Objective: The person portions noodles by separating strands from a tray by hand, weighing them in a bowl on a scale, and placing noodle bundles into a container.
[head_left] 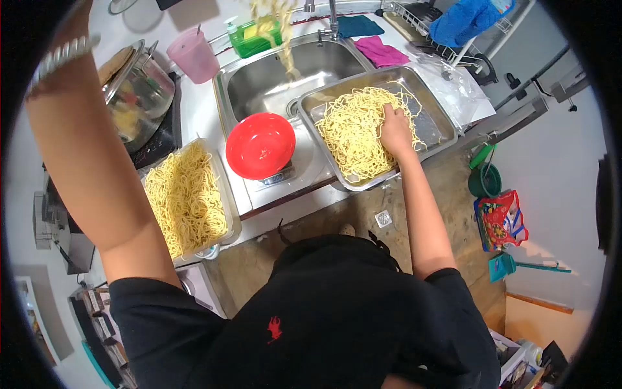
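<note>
My right hand is in the metal tray, its fingers curled into the pile of yellow noodles. My left forearm reaches up past the upper left edge, and the hand itself is out of view. Strands of noodles dangle in the air over the sink from the top edge; what holds them is not visible. A red bowl sits on a small scale left of the tray. Farther left, a clear plastic container holds more noodles.
Behind the bowl and tray lies the steel sink with its faucet. A pink pitcher, green soap holder and glass-lidded pot stand at the left. A magenta cloth and dish rack are at the right.
</note>
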Demonstrator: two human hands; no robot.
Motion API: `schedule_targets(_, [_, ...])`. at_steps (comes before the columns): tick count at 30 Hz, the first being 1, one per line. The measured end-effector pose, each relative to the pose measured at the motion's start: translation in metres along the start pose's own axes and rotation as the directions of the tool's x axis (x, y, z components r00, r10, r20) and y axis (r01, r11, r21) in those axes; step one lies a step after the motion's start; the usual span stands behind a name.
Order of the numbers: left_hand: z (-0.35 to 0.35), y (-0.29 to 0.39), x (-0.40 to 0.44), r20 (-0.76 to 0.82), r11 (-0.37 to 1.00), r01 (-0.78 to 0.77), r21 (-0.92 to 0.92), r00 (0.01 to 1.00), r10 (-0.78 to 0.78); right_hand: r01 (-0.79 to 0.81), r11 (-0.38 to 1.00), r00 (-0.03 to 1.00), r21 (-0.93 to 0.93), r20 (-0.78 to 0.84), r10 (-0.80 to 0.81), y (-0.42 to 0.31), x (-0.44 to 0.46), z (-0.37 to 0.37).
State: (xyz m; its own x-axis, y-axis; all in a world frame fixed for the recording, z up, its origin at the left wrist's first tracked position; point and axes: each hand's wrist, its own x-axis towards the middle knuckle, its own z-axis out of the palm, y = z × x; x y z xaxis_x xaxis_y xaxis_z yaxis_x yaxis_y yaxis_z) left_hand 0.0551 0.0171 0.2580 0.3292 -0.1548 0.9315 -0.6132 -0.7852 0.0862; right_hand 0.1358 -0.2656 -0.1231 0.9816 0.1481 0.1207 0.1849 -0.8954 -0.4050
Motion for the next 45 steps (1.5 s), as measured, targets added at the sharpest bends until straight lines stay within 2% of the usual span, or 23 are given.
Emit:
schedule_targets(1, [-0.005,0.006,-0.007,0.012,0.999,0.055,0.0,0.998,-0.055,0.004,1.0,1.0,-0.009,-0.024,-0.004,0.001,0.0,0.003])
schedule_targets(2, [-0.017,0.015,-0.017,0.094,0.985,0.169,-0.045,0.982,-0.164,0.005,1.0,0.999,-0.017,-0.035,-0.005,0.002,0.0,0.006])
schedule_targets(4, [-0.029,0.03,-0.038,0.195,0.953,0.3,-0.048,0.938,-0.286,-0.008,1.0,0.999,-0.027,-0.039,0.007,-0.001,-0.002,0.006])
schedule_targets(5, [-0.027,0.034,-0.054,0.212,0.949,0.316,-0.014,0.928,-0.307,-0.014,0.999,0.999,-0.031,-0.042,0.012,-0.003,-0.003,0.005])
schedule_targets(8, [-0.052,-0.022,-0.101,0.322,0.751,0.656,0.078,0.696,-0.641,-0.032,0.998,0.999,-0.05,-0.035,0.03,-0.004,-0.003,0.006])
schedule_targets(9, [-0.038,0.012,-0.109,0.319,0.752,0.62,0.224,0.682,-0.658,-0.039,0.998,0.999,-0.056,-0.035,0.037,-0.004,-0.002,0.006])
schedule_targets(10, [-0.029,0.003,-0.13,0.436,0.759,0.644,-0.093,0.712,-0.551,-0.051,0.997,0.999,-0.061,-0.02,0.05,-0.003,-0.001,0.007])
schedule_targets(13, [-0.011,-0.002,-0.185,0.465,0.655,0.751,-0.09,0.613,-0.639,-0.062,0.997,0.998,-0.046,-0.028,0.061,-0.005,-0.002,0.006])
schedule_targets(14, [-0.006,-0.004,-0.204,0.454,0.635,0.771,0.038,0.553,-0.699,-0.068,0.997,0.997,-0.037,-0.022,0.067,-0.007,-0.003,0.003])
schedule_targets(15, [0.001,-0.001,-0.219,0.424,0.682,0.695,0.227,0.56,-0.712,-0.066,0.997,0.998,-0.03,-0.023,0.065,-0.008,-0.003,0.003])
schedule_targets(16, [0.009,-0.002,-0.237,0.383,0.786,0.577,0.221,0.69,-0.614,-0.066,0.998,0.998,-0.024,-0.023,0.066,-0.009,-0.003,0.002])
schedule_targets(17, [0.019,-0.004,-0.257,0.352,0.826,0.513,0.232,0.748,-0.563,-0.067,0.998,0.998,-0.019,-0.022,0.067,-0.008,-0.004,0.002])
schedule_targets(18, [0.025,-0.004,-0.272,0.4,0.818,0.51,0.265,0.714,-0.574,-0.066,0.998,0.998,-0.024,-0.025,0.065,-0.007,-0.004,0.003])
schedule_targets(19, [0.035,-0.001,-0.285,0.405,0.837,0.498,0.228,0.733,-0.546,-0.064,0.998,0.998,-0.029,-0.026,0.063,-0.005,-0.003,0.004])
schedule_targets(21, [0.042,0.005,-0.301,0.54,0.743,0.625,0.24,0.55,-0.637,-0.056,0.998,0.998,-0.038,-0.026,0.055,-0.003,-0.002,0.007])
schedule_targets(24, [0.045,-0.009,-0.314,0.602,0.503,0.843,0.191,0.304,-0.738,-0.055,0.997,0.998,-0.052,-0.011,0.055,-0.001,-0.001,0.008])
schedule_targets(27, [0.034,-0.005,-0.314,0.486,0.621,0.663,0.418,0.414,-0.77,-0.067,0.996,0.998,-0.063,0.001,0.067,-0.001,0.0,0.008])
schedule_targets(28, [0.025,-0.002,-0.305,0.532,0.602,0.666,0.441,0.346,-0.773,-0.073,0.995,0.997,-0.072,0.013,0.074,0.0,0.002,0.009])
schedule_targets(31, [-0.009,0.011,-0.298,0.495,0.504,0.847,0.169,0.369,-0.787,-0.078,0.994,0.997,-0.071,0.013,0.079,0.001,0.003,0.01])
schedule_targets(34, [-0.049,0.033,-0.295,0.41,0.192,0.981,0.032,0.162,-0.897,-0.067,0.995,0.998,-0.078,0.0,0.067,0.003,0.005,0.012])
schedule_targets(40, [-0.1,0.058,-0.303,0.209,0.123,0.978,0.169,0.086,-0.974,-0.063,0.993,0.998,-0.103,0.009,0.064,0.007,0.008,0.015])
schedule_targets(44, [-0.107,0.066,-0.302,0.168,0.171,0.971,0.164,0.143,-0.975,-0.051,0.993,0.999,-0.111,0.012,0.053,0.006,0.006,0.013])
schedule_targets(45, [-0.104,0.069,-0.302,0.162,0.193,0.964,0.181,0.164,-0.973,-0.022,0.998,1.0,-0.057,-0.02,0.021,0.01,0.006,0.015])
